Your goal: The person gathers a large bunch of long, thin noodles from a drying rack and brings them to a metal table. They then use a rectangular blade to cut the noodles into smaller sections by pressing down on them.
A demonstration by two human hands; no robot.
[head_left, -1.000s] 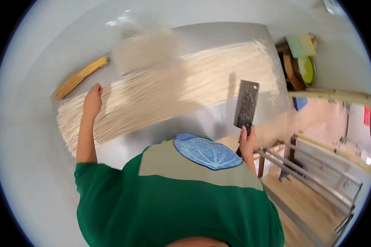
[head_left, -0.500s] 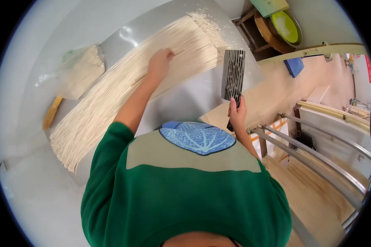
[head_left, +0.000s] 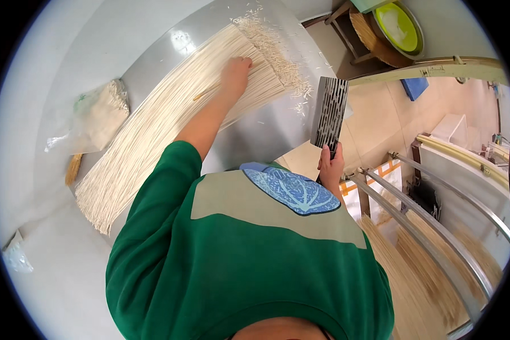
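A broad layer of long, pale dried noodles [head_left: 153,130] lies slantwise across a shiny metal work surface [head_left: 243,136]. Over its far part, my left hand [head_left: 237,76] is closed and low, close to the strands. A thin brown stick [head_left: 207,93] runs out from under this hand; the fingers seem wrapped round it, partly hidden. Upright at the right, beyond the surface's edge, is a cleaver [head_left: 330,110] with a dark, slotted-pattern blade. My right hand [head_left: 331,165] grips its handle. Short noodle offcuts [head_left: 272,54] are scattered along the far end of the layer.
Left of the noodles sit a clear plastic bag of pale contents [head_left: 102,113] and a straw brush [head_left: 73,169]. Metal rails [head_left: 430,226] stand at the right above more long noodles [head_left: 402,283]. At far right, a stool [head_left: 360,39] stands beside a green basin [head_left: 399,28].
My left hand has slid farther along the noodles toward the offcuts, the stick moving with it. My right hand still holds the cleaver upright. The whole view has shifted slightly.
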